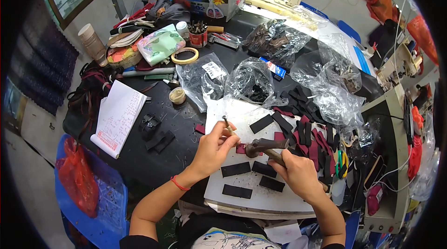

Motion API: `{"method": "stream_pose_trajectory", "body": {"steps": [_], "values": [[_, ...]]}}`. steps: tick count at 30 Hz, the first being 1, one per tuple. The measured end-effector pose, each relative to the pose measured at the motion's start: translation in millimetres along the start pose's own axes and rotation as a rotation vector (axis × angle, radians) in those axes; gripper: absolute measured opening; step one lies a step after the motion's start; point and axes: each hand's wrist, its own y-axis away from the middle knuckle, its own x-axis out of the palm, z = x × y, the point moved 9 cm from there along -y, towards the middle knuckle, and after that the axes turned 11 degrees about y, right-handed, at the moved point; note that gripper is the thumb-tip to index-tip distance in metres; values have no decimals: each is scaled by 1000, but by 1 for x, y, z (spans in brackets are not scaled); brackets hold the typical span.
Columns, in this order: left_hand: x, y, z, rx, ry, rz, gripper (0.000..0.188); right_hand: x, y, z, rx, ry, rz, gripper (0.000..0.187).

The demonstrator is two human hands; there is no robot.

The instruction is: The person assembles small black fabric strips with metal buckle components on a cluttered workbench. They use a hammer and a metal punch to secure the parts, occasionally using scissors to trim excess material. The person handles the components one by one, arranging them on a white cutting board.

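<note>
Between the fingers of my left hand is a thin metal punch, tilted, its dark tip pointing up and away. My right hand grips the wooden handle of a hammer; its dark head hangs over the white board. Partly under the hammer head lies a small maroon strip. Short black strips lie flat on the board, one of them near its front edge and another beyond the hammer. More maroon and black strips pile up to the right.
Left of the board are an open notebook, a small round jar and black pieces. Clear plastic bags lie behind it. A tape roll sits farther back. A blue chair stands left, scissors lie right.
</note>
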Motion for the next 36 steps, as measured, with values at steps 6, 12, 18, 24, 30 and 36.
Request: {"method": "stream_pose_trajectory", "body": {"steps": [6, 12, 18, 24, 30, 36], "values": [[4, 6, -1, -41, -18, 50, 17, -2, 1, 3, 1, -8, 13, 34], [7, 4, 1, 24, -63, 114, 18, -1, 1, 3, -2, -19, 9, 34], [14, 8, -9, 81, -198, 173, 15, -6, 1, 1, -14, -44, -36, 33], [25, 21, -23, 298, -462, 193, 17, -86, 4, -13, 246, -414, -367, 16], [35, 14, -32, 369, -562, 116, 18, -60, -5, -3, 18, -69, -179, 23], [32, 2, -23, 181, -165, -17, 13, -59, 69, -56, 318, -109, -187, 22]]}}
